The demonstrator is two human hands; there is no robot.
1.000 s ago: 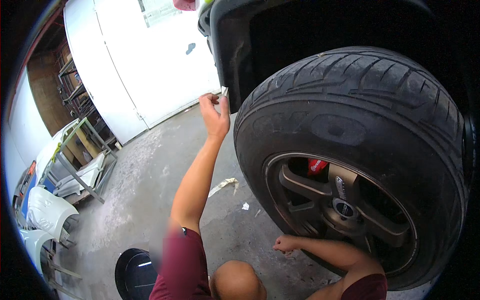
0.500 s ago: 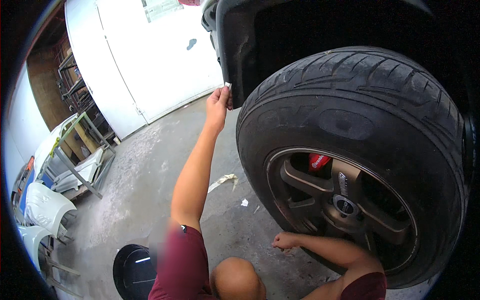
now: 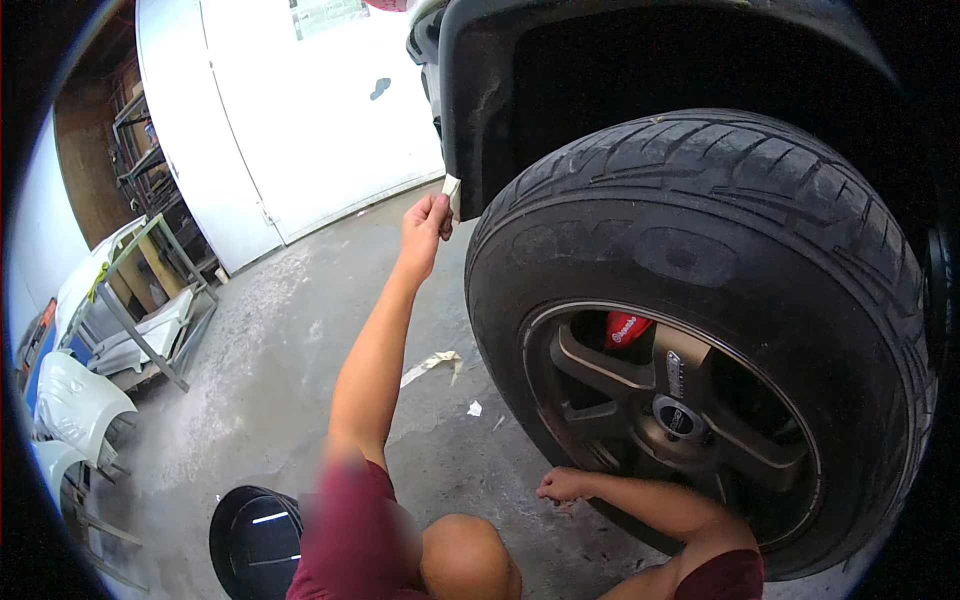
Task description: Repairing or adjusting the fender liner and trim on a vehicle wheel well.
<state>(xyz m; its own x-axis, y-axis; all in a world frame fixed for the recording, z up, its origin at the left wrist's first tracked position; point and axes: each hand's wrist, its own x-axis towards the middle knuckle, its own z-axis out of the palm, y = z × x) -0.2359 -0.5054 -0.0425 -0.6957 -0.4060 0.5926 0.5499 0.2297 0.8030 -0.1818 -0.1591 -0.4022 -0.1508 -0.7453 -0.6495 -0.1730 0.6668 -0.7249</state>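
One left hand (pinching one strip), one right hand, one tire

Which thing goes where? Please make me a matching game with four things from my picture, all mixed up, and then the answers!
Things
1. Round black tub
2. Red brake caliper
3. Long cream tape-like strip
4. The person's bare left hand

Places
A. Showing between the wheel's bronze spokes
B. Next to the lower corner of the black wheel-arch trim
C. At the picture's lower left, beside a maroon sleeve
D. On the grey floor, between the left forearm and the big black tyre

Answers: 1-C, 2-A, 3-D, 4-B
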